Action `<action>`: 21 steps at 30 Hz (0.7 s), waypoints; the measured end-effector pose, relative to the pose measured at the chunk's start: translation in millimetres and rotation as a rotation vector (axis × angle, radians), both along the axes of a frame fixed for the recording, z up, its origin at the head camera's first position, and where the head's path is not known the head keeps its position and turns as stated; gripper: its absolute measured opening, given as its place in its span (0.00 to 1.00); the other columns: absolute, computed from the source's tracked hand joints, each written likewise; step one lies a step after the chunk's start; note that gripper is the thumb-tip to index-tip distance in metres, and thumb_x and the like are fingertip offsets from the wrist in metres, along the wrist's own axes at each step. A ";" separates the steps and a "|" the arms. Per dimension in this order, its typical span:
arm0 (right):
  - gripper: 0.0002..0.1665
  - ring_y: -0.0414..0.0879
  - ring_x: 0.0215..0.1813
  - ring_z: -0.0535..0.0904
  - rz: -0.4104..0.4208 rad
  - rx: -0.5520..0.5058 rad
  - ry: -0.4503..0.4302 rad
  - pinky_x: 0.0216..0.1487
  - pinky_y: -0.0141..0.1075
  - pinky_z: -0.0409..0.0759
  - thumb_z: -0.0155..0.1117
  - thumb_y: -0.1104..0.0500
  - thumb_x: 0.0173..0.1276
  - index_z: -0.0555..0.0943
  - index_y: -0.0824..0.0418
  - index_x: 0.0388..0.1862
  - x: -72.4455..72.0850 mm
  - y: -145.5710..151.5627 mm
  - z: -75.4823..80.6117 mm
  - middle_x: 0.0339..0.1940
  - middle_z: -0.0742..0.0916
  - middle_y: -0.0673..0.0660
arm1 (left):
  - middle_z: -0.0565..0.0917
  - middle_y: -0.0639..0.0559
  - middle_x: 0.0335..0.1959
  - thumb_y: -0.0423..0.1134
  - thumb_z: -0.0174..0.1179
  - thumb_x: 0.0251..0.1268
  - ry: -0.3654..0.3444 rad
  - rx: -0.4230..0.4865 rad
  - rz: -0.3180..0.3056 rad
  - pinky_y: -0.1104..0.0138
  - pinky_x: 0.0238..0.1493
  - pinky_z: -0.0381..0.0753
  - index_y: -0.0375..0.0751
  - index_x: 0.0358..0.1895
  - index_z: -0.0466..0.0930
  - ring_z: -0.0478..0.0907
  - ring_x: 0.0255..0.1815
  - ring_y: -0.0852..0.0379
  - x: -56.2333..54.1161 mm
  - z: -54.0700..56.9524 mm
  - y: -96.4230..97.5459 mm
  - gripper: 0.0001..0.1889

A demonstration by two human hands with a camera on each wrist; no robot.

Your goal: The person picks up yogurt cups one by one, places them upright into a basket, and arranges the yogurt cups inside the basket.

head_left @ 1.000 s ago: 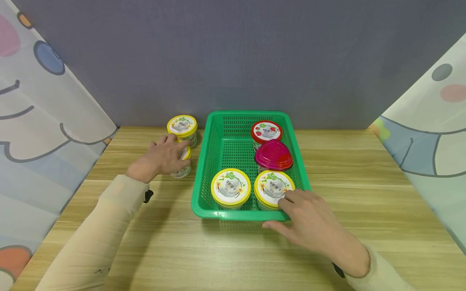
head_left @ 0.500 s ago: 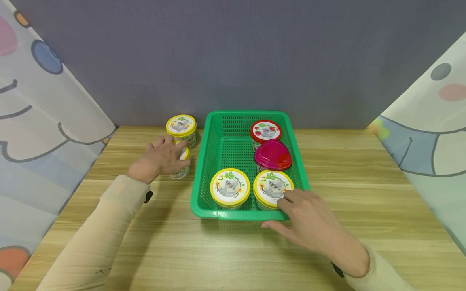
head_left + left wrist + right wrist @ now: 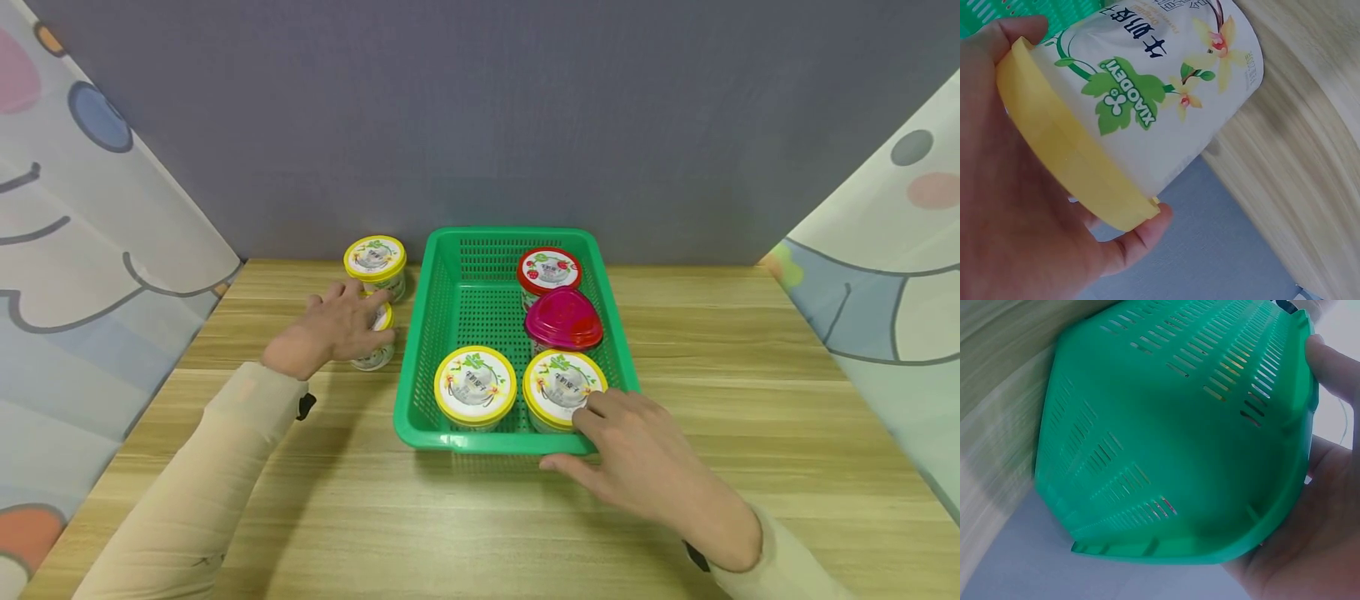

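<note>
In the head view my left hand (image 3: pixel 330 329) holds a yellow-lidded paper tub (image 3: pixel 375 358) from above, left of the green basket. The left wrist view shows thumb and fingers round the yellow lid (image 3: pixel 1079 150) of this flower-printed tub (image 3: pixel 1172 94), which stands on the table. My right hand (image 3: pixel 648 462) grips the green plastic basket (image 3: pixel 487 442) at its front right corner, thumb outside the front wall and fingers over the rim. Those fingers overlap the edge of a yellow-lidded tub (image 3: pixel 558 383) inside; I cannot tell whether they touch it. The right wrist view shows the basket's slotted wall (image 3: pixel 1166 431).
Another yellow-lidded tub (image 3: pixel 375 260) stands behind the held one. Inside the basket are a second yellow-lidded tub (image 3: pixel 475 387), a red-lidded tub (image 3: pixel 549 271) and a container with a magenta lid (image 3: pixel 562 318). A grey wall (image 3: pixel 487 117) rises behind the wooden table (image 3: pixel 750 375).
</note>
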State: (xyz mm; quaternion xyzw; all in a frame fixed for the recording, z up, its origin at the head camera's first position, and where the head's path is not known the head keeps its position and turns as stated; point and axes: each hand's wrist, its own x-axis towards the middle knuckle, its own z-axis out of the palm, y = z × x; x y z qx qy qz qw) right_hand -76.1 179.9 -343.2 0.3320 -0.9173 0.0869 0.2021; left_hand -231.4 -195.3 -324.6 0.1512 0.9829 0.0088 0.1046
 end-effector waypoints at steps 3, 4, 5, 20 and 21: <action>0.32 0.42 0.26 0.69 0.005 -0.007 0.008 0.30 0.37 0.71 0.76 0.30 0.52 0.70 0.51 0.20 0.0 0.2 0.1 0.24 0.72 0.44 | 0.65 0.31 0.65 0.59 0.50 0.69 -0.002 0.019 -0.010 0.33 0.55 0.65 0.51 0.76 0.62 0.63 0.65 0.30 0.3 2.5 0.4 0.34; 0.32 0.42 0.26 0.68 0.007 -0.007 0.012 0.30 0.37 0.71 0.75 0.30 0.52 0.70 0.51 0.20 0.0 0.3 0.0 0.24 0.71 0.44 | 0.65 0.31 0.65 0.59 0.50 0.69 -0.003 0.026 -0.015 0.33 0.55 0.65 0.51 0.76 0.62 0.63 0.65 0.30 0.6 3.8 0.8 0.34; 0.33 0.42 0.26 0.68 0.008 -0.008 0.014 0.29 0.37 0.71 0.75 0.30 0.52 0.69 0.51 0.20 0.0 0.3 0.1 0.24 0.71 0.44 | 0.65 0.31 0.64 0.58 0.51 0.69 -0.002 0.032 -0.019 0.33 0.55 0.65 0.51 0.75 0.62 0.63 0.65 0.30 0.8 5.2 1.0 0.34; 0.33 0.41 0.25 0.67 0.014 -0.023 0.029 0.29 0.36 0.70 0.77 0.31 0.49 0.68 0.51 0.20 -1.5 -0.9 -1.4 0.23 0.70 0.44 | 0.67 0.32 0.62 0.56 0.53 0.64 0.073 0.093 -0.035 0.33 0.54 0.66 0.54 0.68 0.69 0.63 0.62 0.30 1.8 30.4 3.8 0.29; 0.33 0.41 0.25 0.67 0.013 -0.022 0.029 0.29 0.36 0.70 0.77 0.31 0.49 0.68 0.51 0.20 -1.5 -0.8 -1.4 0.23 0.70 0.44 | 0.67 0.32 0.62 0.56 0.53 0.64 0.074 0.093 -0.035 0.33 0.53 0.66 0.54 0.68 0.69 0.63 0.61 0.30 1.6 31.9 4.2 0.29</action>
